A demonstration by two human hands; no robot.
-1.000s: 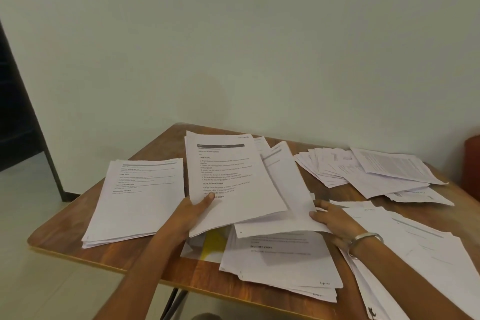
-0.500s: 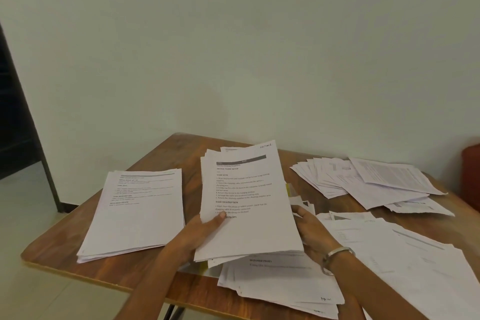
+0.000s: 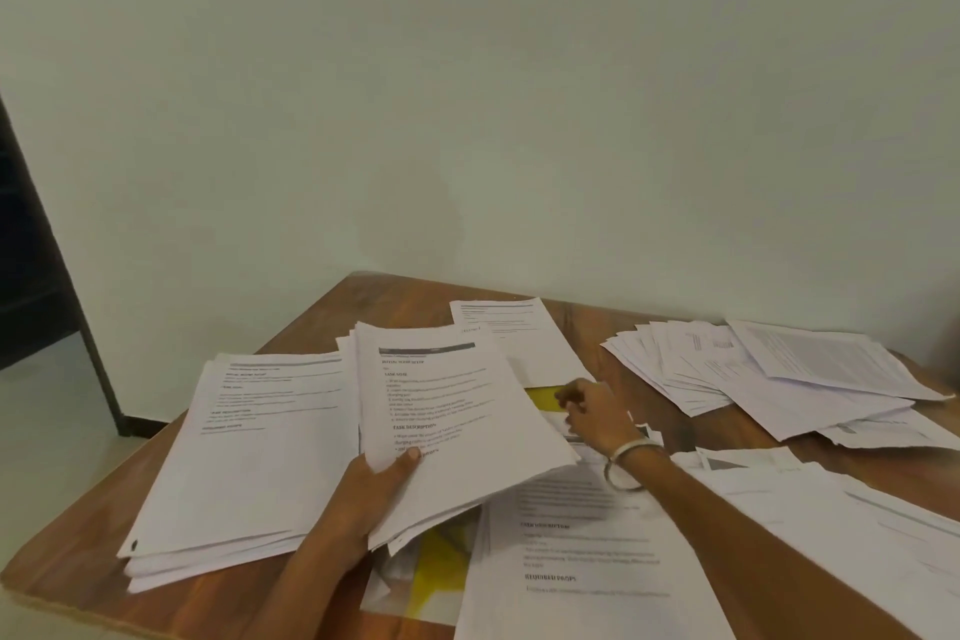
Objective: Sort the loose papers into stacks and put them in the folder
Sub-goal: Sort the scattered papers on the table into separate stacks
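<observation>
Dim, even indoor light with a greenish cast. Print looks soft, the right hand blurred. Wide-angle bending at the edges

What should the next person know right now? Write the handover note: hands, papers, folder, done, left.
Left hand grips a bundle of sheets, lifted at a tilt over the yellow folder. Right hand reaches past the bundle toward the folder's far end; its grip is blurred.
Done: one squared stack at the table's left.
Left: the fanned pile far right, the loose sheets near right, and everything into the folder, which holds no stack yet.
</observation>
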